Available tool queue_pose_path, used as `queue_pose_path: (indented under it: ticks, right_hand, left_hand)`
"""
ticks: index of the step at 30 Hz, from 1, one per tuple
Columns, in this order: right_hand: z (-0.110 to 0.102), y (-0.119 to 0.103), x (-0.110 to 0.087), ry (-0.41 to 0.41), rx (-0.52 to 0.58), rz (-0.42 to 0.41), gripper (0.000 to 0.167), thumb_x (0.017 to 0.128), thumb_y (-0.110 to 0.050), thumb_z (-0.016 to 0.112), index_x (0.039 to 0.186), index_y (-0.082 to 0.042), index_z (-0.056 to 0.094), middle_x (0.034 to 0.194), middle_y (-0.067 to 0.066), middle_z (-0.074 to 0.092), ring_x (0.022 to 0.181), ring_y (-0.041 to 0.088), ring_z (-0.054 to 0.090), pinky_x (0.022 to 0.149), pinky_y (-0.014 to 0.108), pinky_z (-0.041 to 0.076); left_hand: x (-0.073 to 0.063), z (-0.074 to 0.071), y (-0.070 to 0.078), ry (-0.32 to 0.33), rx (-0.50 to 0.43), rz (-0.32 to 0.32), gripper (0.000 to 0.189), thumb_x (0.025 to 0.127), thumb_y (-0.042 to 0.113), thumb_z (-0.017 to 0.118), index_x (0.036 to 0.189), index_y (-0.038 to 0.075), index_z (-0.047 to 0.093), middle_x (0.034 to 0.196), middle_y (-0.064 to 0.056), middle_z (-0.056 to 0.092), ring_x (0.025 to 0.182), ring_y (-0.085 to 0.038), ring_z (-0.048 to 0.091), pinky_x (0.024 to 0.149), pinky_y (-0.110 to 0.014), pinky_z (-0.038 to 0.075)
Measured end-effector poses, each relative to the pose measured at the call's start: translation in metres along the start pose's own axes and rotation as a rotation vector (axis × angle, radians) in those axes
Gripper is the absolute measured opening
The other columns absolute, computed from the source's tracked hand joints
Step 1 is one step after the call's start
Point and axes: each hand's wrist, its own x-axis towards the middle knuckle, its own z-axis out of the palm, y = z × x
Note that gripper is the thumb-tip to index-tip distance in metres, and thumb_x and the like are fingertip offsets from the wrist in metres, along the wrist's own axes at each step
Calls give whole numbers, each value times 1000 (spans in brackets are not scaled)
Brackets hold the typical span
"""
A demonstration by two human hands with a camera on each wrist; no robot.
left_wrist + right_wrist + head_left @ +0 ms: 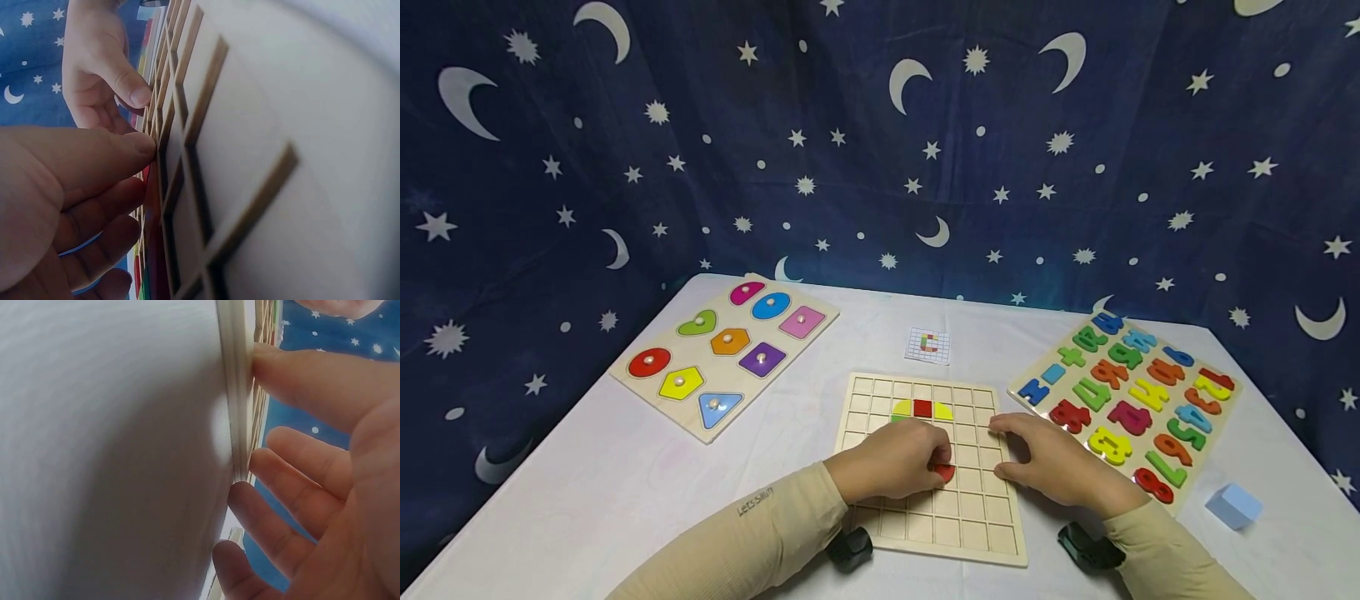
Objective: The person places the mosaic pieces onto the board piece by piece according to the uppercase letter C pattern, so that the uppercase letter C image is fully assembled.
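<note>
In the head view a wooden grid board lies at the middle of the table. My left hand is over its centre, pinching a red rounded piece between thumb and fingertips, right at the grid cells. Near the board's top sit a red square and yellow quarter-round pieces; a bit of green shows beside my left hand, which covers the cells below. My right hand rests at the board's right edge, thumb and fingers spread; the right wrist view shows its fingertips along the board's side.
A small pattern card lies beyond the board. At left is a knobbed shape puzzle; at right, a letter and number puzzle reaches close behind my right hand. A light blue block stands farther right. A starry curtain hangs behind the table.
</note>
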Motion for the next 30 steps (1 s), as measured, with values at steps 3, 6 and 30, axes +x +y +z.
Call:
queue_pose_path:
  ticks: [3, 6, 30]
  right_hand:
    - [0, 0, 0, 0, 1, 2, 53, 83, -20, 81, 131, -6, 61, 137, 14, 57, 131, 38, 48, 107, 59, 35]
    - [0, 1, 0, 1, 0, -2, 53, 83, -20, 80, 131, -6, 61, 137, 14, 57, 131, 38, 48, 107, 59, 35]
    - [-8, -5, -3, -14, -20, -10, 55, 86, -26, 79, 133, -5, 60, 137, 15, 57, 130, 38, 49, 106, 58, 36]
  left_hand:
    - [0, 0, 0, -3, -10, -5, 14, 83, 17, 80, 83, 17, 66, 70, 13, 53, 67, -3, 47, 62, -17, 39]
    - [0, -1, -1, -5, -17, -10, 13, 84, 17, 79, 84, 17, 66, 70, 13, 52, 67, -3, 47, 61, -17, 39]
    - [-6, -24, -17, 31, -52, -69, 16, 84, 15, 78, 97, 9, 71, 85, 6, 65, 81, -10, 55, 75, -25, 48]
